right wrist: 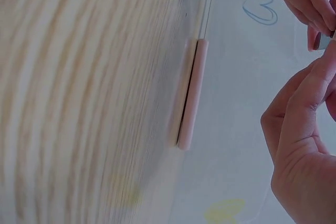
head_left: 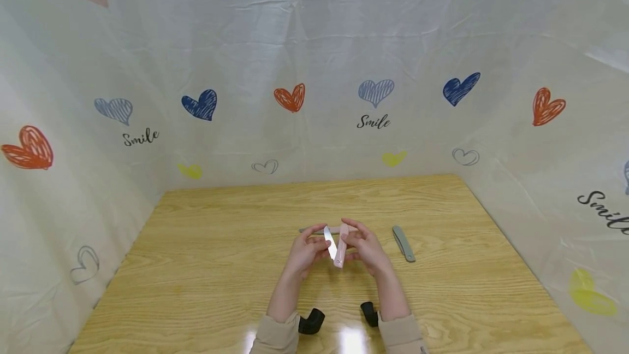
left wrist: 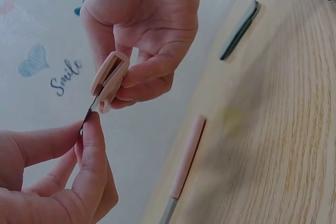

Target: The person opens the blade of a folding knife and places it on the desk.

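Between both hands, above the table, a pink folding knife (head_left: pixel 340 255) is partly unfolded, its blade and handle forming a narrow V in the head view. My left hand (head_left: pixel 301 254) pinches the shiny blade (head_left: pixel 331 243) between thumb and fingers. The handle is gripped by my right hand (head_left: pixel 369 250), thumb on its near face. In the left wrist view the slot along the handle (left wrist: pixel 111 74) shows, with the blade coming out of it. Fingers mostly hide the knife in the right wrist view. Behind the hands, a second pink knife (right wrist: pixel 192 98) lies unfolded on the table.
A grey-green folding knife (head_left: pixel 404 243) lies folded to the right of my right hand. The wooden table (head_left: pixel 206 255) meets a white curtain (head_left: pixel 324 146) printed with hearts at its back and sides. Black wrist devices (head_left: pixel 312 322) sit by both cuffs.
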`<state>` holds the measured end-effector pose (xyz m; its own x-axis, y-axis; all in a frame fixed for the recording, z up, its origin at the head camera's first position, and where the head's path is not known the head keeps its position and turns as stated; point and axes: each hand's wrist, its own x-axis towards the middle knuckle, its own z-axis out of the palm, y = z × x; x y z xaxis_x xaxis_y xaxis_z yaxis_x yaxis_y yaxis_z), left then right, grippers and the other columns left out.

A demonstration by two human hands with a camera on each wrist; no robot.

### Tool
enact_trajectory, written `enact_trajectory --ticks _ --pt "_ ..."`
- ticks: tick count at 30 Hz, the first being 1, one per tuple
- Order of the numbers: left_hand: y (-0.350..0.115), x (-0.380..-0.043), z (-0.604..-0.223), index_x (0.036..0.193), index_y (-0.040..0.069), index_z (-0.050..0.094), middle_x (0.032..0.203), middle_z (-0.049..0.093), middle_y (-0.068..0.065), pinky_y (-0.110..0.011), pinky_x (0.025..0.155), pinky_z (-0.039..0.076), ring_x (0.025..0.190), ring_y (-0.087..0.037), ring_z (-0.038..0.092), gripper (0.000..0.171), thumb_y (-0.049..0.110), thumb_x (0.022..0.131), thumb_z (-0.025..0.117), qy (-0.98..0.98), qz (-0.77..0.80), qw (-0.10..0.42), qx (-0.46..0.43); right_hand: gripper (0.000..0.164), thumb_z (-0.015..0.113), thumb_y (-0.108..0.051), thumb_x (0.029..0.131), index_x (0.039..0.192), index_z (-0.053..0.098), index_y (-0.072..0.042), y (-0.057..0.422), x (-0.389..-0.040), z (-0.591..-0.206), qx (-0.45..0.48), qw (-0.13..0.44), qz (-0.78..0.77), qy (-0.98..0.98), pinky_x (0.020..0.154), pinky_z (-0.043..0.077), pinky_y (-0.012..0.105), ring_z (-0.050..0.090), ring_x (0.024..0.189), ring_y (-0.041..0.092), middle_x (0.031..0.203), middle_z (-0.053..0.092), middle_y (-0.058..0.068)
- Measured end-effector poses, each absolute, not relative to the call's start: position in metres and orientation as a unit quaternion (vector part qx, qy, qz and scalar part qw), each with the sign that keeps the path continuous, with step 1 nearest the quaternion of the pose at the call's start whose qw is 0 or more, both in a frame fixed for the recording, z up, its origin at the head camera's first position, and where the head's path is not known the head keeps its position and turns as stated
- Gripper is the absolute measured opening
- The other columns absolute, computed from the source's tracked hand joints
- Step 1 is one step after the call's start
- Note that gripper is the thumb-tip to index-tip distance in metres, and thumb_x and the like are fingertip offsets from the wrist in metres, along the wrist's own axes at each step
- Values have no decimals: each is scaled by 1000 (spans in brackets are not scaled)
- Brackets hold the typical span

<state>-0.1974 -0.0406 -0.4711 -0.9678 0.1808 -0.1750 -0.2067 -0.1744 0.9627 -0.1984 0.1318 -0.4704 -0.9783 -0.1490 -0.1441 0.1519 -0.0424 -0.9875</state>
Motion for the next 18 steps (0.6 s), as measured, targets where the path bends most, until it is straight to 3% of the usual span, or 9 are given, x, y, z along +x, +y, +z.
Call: enact_trajectory --ticks 5,13,18 --pt "-42 -196 -470 138 -11 43 93 59 -10 -36 81 58 75 -12 60 53 -9 89 60 629 769 115 -12 48 55 -3 96 143 46 -5 130 -197 -470 13 84 -727 681 66 59 37 60 82 19 98 58 10" --pt "-44 -195 -466 138 -12 41 92 54 -10 -37 81 59 76 -14 58 53 -11 88 59 639 765 81 -24 44 54 4 94 137 47 3 128 -198 -470 29 43 -734 677 66 61 43 61 76 18 87 57 8" --pt "-43 -194 -465 137 -11 44 94 58 -11 -33 77 59 78 -15 61 52 -10 88 61 635 769 63 -41 41 54 4 94 134 47 1 128 -198 -470 43 32 -746 664 65 61 39 62 74 17 85 57 6"
